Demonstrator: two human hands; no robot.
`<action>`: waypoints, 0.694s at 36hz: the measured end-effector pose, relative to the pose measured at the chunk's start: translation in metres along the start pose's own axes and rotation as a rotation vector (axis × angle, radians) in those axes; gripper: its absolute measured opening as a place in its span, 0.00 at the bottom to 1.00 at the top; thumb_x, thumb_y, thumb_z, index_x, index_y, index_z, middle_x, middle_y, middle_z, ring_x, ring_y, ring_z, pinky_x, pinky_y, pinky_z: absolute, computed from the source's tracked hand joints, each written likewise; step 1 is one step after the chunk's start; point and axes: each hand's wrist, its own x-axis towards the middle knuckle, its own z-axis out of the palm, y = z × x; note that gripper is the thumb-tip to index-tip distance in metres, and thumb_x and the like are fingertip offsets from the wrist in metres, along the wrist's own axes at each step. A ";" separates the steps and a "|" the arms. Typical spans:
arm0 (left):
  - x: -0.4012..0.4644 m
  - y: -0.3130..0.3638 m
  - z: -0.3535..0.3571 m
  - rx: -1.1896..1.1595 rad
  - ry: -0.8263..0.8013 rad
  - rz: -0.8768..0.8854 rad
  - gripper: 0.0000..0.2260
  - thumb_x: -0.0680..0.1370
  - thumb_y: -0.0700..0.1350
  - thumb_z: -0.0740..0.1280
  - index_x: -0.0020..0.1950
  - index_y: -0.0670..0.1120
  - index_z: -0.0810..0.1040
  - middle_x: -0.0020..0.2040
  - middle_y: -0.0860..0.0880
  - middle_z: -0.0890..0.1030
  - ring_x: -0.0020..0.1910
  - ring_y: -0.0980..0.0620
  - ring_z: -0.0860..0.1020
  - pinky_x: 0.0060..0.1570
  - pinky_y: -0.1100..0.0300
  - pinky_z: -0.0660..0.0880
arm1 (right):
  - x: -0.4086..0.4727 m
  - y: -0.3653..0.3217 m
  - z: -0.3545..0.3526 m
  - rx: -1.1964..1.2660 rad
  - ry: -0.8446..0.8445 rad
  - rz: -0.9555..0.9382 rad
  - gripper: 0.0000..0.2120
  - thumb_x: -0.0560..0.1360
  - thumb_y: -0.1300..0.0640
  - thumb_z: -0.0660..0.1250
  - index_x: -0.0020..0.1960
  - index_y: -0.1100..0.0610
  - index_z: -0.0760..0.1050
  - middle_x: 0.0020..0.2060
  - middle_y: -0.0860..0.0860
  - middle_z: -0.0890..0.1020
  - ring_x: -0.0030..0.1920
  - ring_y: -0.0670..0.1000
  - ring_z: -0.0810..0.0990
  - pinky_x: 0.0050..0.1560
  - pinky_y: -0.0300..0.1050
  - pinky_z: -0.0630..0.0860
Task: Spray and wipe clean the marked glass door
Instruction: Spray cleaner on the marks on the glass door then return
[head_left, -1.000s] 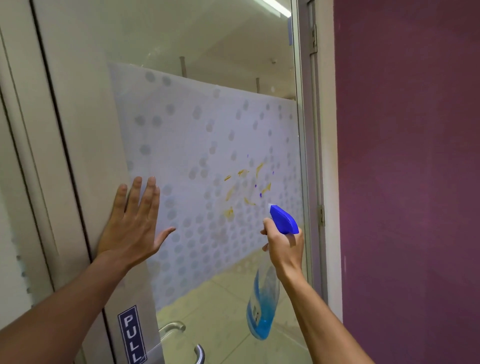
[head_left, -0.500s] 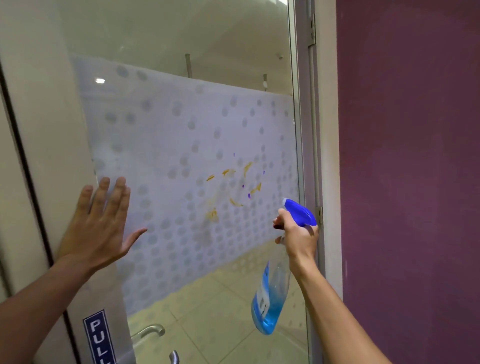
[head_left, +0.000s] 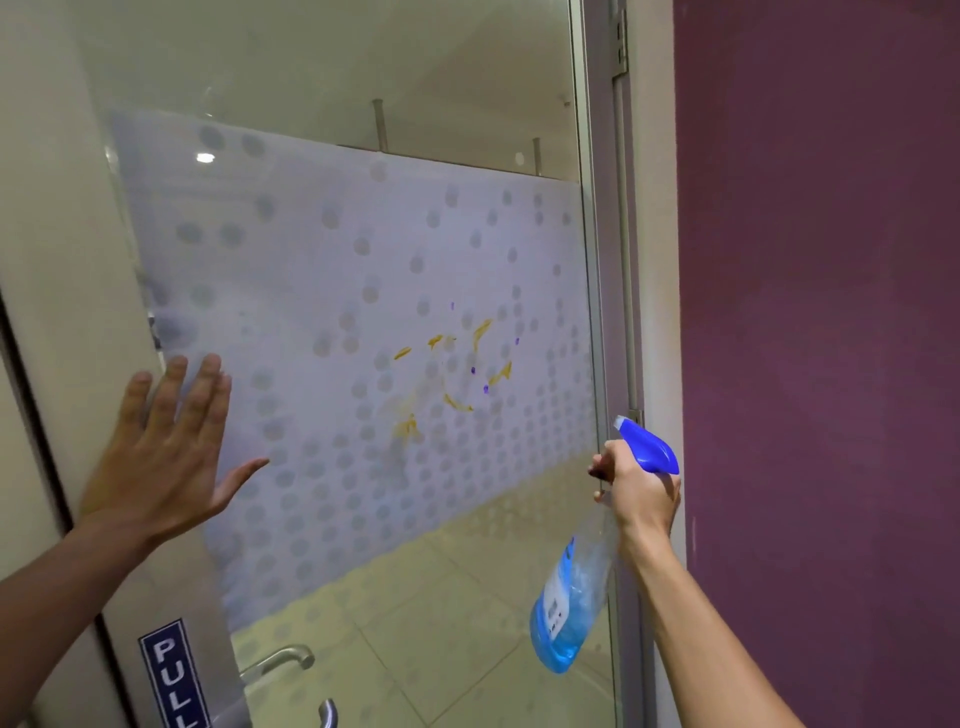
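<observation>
The glass door (head_left: 332, 270) carries a frosted dotted band, with yellow and purple marks (head_left: 452, 374) smeared near its right side. My left hand (head_left: 166, 452) lies flat against the glass at the left, fingers straight and spread. My right hand (head_left: 636, 493) grips the neck of a spray bottle (head_left: 569, 608), a finger at the trigger. Its blue nozzle head (head_left: 647, 447) points up-left toward the marks. Blue liquid fills the bottom of the clear bottle.
A maroon wall (head_left: 821, 338) stands close on the right, beside the metal door frame (head_left: 610, 260). A blue PULL sign (head_left: 174, 675) and a metal handle (head_left: 283, 662) sit low on the door. No cloth is in view.
The view has shifted, so the marks sit more central. My right hand with the bottle has drawn back to the right, away from the marks. My left hand stays flat on the glass.
</observation>
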 end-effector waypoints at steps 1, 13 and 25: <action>0.000 0.000 -0.001 -0.011 -0.031 -0.003 0.47 0.79 0.70 0.50 0.81 0.32 0.54 0.84 0.35 0.52 0.82 0.30 0.52 0.80 0.31 0.49 | -0.001 -0.001 -0.003 0.012 -0.012 -0.005 0.09 0.67 0.54 0.70 0.38 0.59 0.82 0.33 0.52 0.86 0.37 0.51 0.88 0.32 0.48 0.80; 0.002 0.009 -0.046 -0.097 -0.352 -0.100 0.54 0.72 0.76 0.43 0.82 0.34 0.57 0.84 0.37 0.53 0.83 0.34 0.48 0.80 0.39 0.40 | -0.058 -0.016 -0.022 -0.072 -0.191 -0.065 0.07 0.69 0.52 0.72 0.36 0.55 0.84 0.35 0.52 0.87 0.40 0.52 0.87 0.33 0.48 0.78; -0.065 0.052 -0.095 -0.290 -0.495 -0.268 0.55 0.71 0.76 0.33 0.82 0.35 0.54 0.83 0.37 0.58 0.84 0.37 0.53 0.81 0.41 0.53 | -0.132 -0.031 -0.022 -0.071 -0.297 -0.073 0.03 0.66 0.49 0.73 0.37 0.48 0.84 0.33 0.52 0.86 0.34 0.47 0.84 0.30 0.43 0.77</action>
